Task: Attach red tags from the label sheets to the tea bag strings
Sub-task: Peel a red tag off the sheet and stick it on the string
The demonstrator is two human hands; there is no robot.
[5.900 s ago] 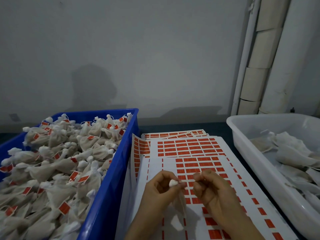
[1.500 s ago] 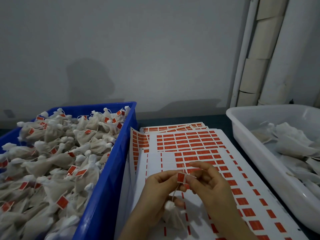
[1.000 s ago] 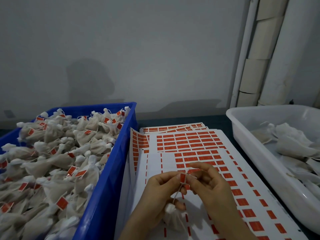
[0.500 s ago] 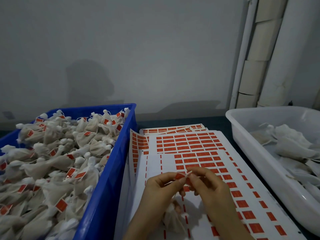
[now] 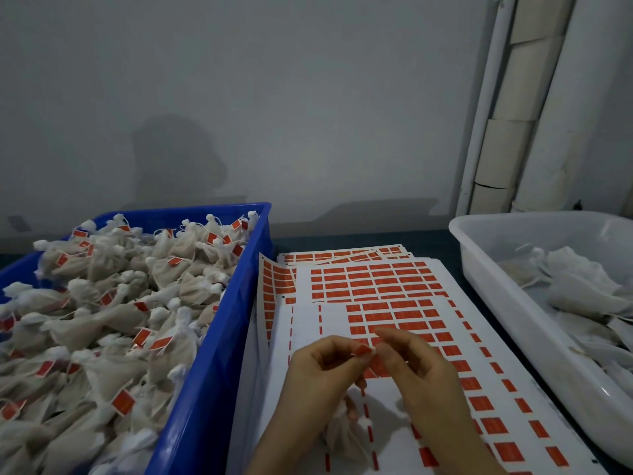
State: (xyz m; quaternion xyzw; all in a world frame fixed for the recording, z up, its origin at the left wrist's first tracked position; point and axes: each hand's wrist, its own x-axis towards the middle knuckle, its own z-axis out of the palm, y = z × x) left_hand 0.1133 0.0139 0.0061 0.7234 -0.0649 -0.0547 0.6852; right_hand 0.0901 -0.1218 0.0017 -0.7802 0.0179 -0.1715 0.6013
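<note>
My left hand (image 5: 320,371) and my right hand (image 5: 419,368) meet over the label sheets (image 5: 387,293). Both pinch a small red tag (image 5: 362,351) between thumb and fingers. A white tea bag (image 5: 344,437) hangs below my left hand, partly hidden by it, and its string cannot be made out. The sheets carry rows of red tags, and the top one has many bare spots on its left side.
A blue crate (image 5: 222,323) on the left is heaped with tagged tea bags (image 5: 113,313). A white tub (image 5: 513,303) on the right holds untagged bags (image 5: 582,289). A grey wall and pale pipes (image 5: 534,108) stand behind.
Six seconds ago my hands held the bag's top with no tag. Since then a red tag sits between my fingertips, the bag hangs lower, and the tag has gone from upright to flatter.
</note>
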